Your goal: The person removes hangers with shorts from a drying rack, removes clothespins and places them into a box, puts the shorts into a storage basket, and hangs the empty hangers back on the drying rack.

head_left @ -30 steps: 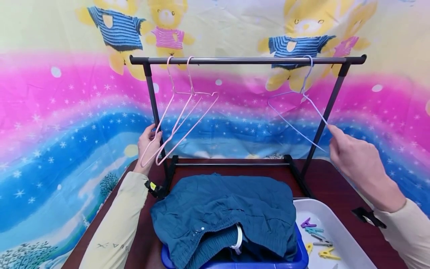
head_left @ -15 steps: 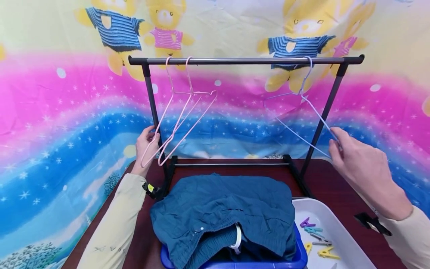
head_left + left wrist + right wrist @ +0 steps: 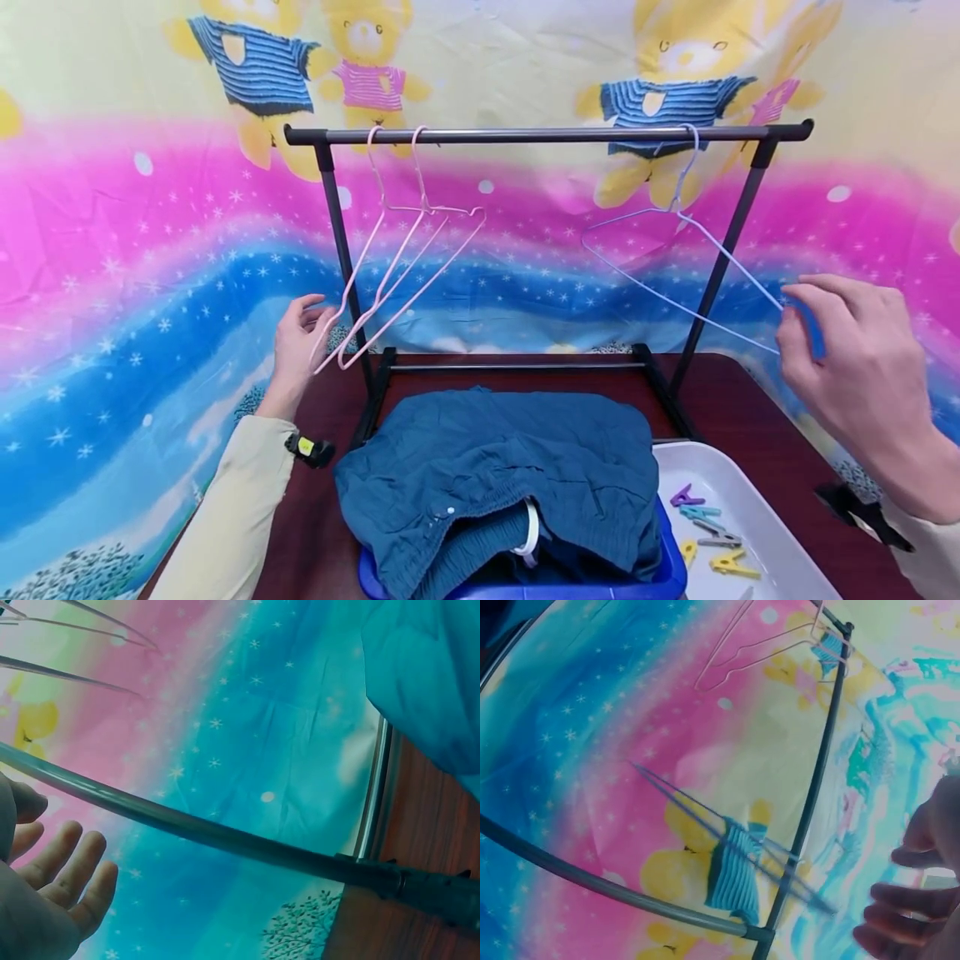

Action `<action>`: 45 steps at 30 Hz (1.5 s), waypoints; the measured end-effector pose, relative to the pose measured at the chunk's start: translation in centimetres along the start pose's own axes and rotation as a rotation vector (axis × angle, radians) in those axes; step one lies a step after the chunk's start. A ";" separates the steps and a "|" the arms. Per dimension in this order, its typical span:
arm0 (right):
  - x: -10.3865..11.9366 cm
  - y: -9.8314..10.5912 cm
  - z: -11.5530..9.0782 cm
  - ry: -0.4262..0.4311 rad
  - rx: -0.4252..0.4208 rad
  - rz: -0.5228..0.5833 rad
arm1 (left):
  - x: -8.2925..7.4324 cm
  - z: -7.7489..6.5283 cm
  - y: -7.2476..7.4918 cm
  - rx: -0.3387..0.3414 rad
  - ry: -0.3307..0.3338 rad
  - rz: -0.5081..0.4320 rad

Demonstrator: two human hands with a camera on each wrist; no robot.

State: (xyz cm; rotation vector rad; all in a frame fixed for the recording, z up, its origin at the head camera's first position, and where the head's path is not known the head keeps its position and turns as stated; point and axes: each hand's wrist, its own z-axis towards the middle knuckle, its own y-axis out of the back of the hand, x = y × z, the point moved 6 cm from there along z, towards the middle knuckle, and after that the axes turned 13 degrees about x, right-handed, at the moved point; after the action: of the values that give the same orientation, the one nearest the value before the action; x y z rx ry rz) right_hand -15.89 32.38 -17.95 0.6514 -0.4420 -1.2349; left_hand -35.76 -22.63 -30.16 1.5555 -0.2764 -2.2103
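Two pink wire hangers (image 3: pixel 397 267) hang on the left part of the black rack's top bar (image 3: pixel 525 135). My left hand (image 3: pixel 298 350) is beside their lower ends, its fingers loosely bent around nothing; in the left wrist view it is apart from the rack's post (image 3: pixel 202 829). Towards the right end of the bar hangs a light blue hanger (image 3: pixel 720 243). My right hand (image 3: pixel 855 358) is at that hanger's outer end, thumb and fingers spread apart. In the right wrist view, a gap shows between the hand and the blue hanger (image 3: pixel 727 840).
Dark teal trousers (image 3: pixel 517 467) with a white drawstring lie heaped in a blue basket (image 3: pixel 667 567). Right of it, a white tray (image 3: pixel 750 492) holds several coloured clothespins (image 3: pixel 731 565). The rack's feet stand on a dark red table (image 3: pixel 735 400) before a printed cloth backdrop.
My left hand has come off the rack's left post and moved left and down. My right hand has shifted right from the blue hanger's side, which has swung towards the right.
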 end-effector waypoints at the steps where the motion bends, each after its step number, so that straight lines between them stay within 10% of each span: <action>1: 0.4 0.3 -0.1 0.040 -0.033 0.018 | 0.0 -0.2 0.1 0.013 -0.006 -0.009; 7: 2.3 0.5 -0.7 0.224 -0.166 0.117 | -0.9 -2.2 1.1 0.060 -0.050 -0.015; 15: 3.3 -1.3 -1.2 0.318 -0.142 0.271 | -1.6 -4.6 1.0 0.123 -0.049 0.079; 23: 2.6 -5.8 -1.2 0.303 0.067 0.374 | -2.2 -7.4 -0.7 0.349 -0.055 0.286; 45: 1.8 -17.3 -2.6 0.068 0.615 0.523 | -0.6 -11.2 -4.0 0.454 -0.014 0.300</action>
State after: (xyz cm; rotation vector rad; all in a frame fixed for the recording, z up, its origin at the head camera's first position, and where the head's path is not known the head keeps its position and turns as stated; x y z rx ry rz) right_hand -26.21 27.95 -31.52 1.0143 -0.8877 -0.5665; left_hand -26.04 -17.90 -35.16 1.5870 -1.0050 -2.0078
